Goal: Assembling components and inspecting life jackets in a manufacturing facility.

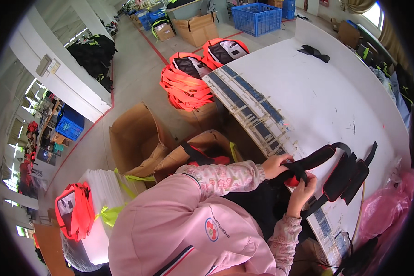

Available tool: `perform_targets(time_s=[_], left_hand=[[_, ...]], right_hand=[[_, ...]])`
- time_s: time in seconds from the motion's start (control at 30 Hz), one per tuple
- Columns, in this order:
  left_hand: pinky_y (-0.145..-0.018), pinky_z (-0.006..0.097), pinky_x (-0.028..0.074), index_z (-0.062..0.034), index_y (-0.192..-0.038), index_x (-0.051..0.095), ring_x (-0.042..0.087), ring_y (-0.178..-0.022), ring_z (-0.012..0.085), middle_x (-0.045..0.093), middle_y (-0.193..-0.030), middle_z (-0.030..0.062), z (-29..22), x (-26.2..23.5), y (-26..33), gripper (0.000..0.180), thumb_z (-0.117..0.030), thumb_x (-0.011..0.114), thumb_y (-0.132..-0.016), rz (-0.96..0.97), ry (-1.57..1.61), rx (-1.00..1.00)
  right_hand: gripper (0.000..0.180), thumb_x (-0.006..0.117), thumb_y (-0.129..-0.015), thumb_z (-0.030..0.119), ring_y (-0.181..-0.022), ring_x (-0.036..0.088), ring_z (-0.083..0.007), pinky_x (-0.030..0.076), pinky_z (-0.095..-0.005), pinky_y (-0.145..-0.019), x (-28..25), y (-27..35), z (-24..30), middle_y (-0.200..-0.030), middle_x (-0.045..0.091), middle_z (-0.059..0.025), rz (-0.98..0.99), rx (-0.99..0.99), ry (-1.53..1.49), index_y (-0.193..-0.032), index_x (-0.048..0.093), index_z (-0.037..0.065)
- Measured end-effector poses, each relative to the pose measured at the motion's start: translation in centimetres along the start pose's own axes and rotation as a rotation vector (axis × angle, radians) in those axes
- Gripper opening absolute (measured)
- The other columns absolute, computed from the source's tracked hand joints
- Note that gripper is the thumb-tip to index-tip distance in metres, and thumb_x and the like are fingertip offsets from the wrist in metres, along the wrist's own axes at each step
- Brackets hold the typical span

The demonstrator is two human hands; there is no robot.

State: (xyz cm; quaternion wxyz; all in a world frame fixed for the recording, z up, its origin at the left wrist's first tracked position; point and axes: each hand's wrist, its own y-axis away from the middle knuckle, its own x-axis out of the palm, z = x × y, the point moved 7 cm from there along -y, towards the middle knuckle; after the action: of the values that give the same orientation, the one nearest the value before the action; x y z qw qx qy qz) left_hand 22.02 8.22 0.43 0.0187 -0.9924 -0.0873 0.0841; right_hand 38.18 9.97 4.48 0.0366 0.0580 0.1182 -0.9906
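At the table's near edge, my left hand [277, 166] is closed on the end of a black padded shoulder strap [313, 158] with red edging. The strap's far end rests on the white table [326, 101]. My right hand [302, 193] pinches a loop of black webbing [300, 171] close to my left fingers. A bit of red shows between the hands; its shape is partly hidden. Right of my hands lie more black padded straps [339, 175] with red edges, overlapping one another, their webbing tails trailing over the table edge.
Open cardboard boxes [138, 133] stand on the floor to the left. Beyond them are stacked orange-red bags [188, 83]. Another orange-red bag [74, 209] sits on a white stack [101, 184]. Pink plastic [386, 207] bunches at the table's right. A black piece [313, 53] lies at its far end.
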Motion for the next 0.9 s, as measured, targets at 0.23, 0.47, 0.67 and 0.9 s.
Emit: perform_targets(time_s=[0.23,0.47,0.67,0.9], left_hand=[[-0.083,0.029,0.047,0.0019,-0.102,0.059,0.062,-0.09,0.0185,0.064,-0.096,0.0077,2.1,2.5,-0.4,0.021,-0.004,0.051,-0.085,0.047,0.815,-0.272],[-0.087,0.035,0.046,0.0012,-0.094,0.061,0.063,-0.086,0.0225,0.066,-0.092,0.0101,-3.0,4.5,1.7,0.019,-0.012,0.05,-0.086,0.189,1.287,-0.411],[-0.085,0.037,0.05,0.005,-0.104,0.059,0.064,-0.091,0.0243,0.065,-0.1,0.016,-4.9,4.8,1.5,0.029,-0.017,0.052,-0.086,0.368,1.252,-0.452],[-0.073,0.028,0.051,0.001,-0.098,0.063,0.064,-0.081,0.0142,0.066,-0.092,0.0063,-7.6,3.0,0.9,0.024,-0.021,0.058,-0.089,0.268,0.947,-0.398]], right_hand=[[0.006,0.052,-0.085,-0.004,-0.069,0.051,-0.0122,0.044,-0.0238,-0.066,-0.7,0.5,1.3,-0.08,0.054,-0.0056,-0.014,-0.102,0.142,-0.089,0.05,-0.001],[0.006,0.054,-0.086,-0.002,-0.071,0.051,-0.0115,0.042,-0.0231,-0.066,-2.9,0.6,0.8,-0.079,0.053,-0.0036,-0.12,-0.157,0.033,-0.088,0.049,0.001],[0.003,0.054,-0.089,0.007,-0.077,0.055,-0.0108,0.046,-0.0242,-0.071,-1.8,0.9,1.1,-0.084,0.057,-0.0029,-0.111,0.272,-0.637,-0.091,0.054,0.005],[0.015,0.048,-0.095,0.016,-0.091,0.059,-0.0143,0.047,-0.0302,-0.083,0.9,-0.1,4.4,-0.102,0.06,-0.0052,0.099,0.38,-1.188,-0.104,0.051,0.005]])
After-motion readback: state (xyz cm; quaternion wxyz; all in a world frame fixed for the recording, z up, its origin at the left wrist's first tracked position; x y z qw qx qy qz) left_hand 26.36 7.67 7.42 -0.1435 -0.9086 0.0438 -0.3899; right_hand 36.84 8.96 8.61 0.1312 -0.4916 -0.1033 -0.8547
